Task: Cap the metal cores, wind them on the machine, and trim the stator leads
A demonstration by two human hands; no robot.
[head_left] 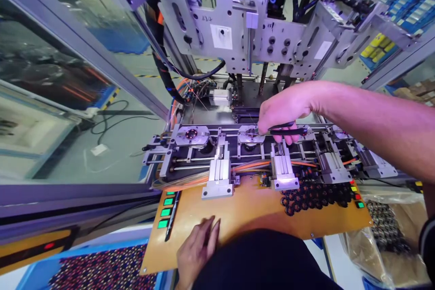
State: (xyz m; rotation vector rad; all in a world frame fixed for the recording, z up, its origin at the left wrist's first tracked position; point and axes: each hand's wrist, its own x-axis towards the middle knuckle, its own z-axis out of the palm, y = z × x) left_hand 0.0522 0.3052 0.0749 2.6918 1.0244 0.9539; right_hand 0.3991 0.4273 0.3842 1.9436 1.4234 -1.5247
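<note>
In the head view my right hand (283, 108) reaches in over the machine from the right, its fingers closed around black tweezers (288, 132). The tweezers point left toward a metal fixture (245, 137) with a small round part in it; whether the tips touch that part I cannot tell. My left hand (196, 250) lies on the orange-brown panel (248, 215), fingers stretched out and holding nothing. Another fixture to the left carries a dark ring-shaped part (191, 134).
Black ring parts (317, 197) cover the panel's right side. A black pen (172, 215) lies beside green buttons (166, 212). A blue bin (91, 253) of small parts stands lower left, a lined box (390, 231) lower right. Metal plates (238, 22) hang above the fixtures.
</note>
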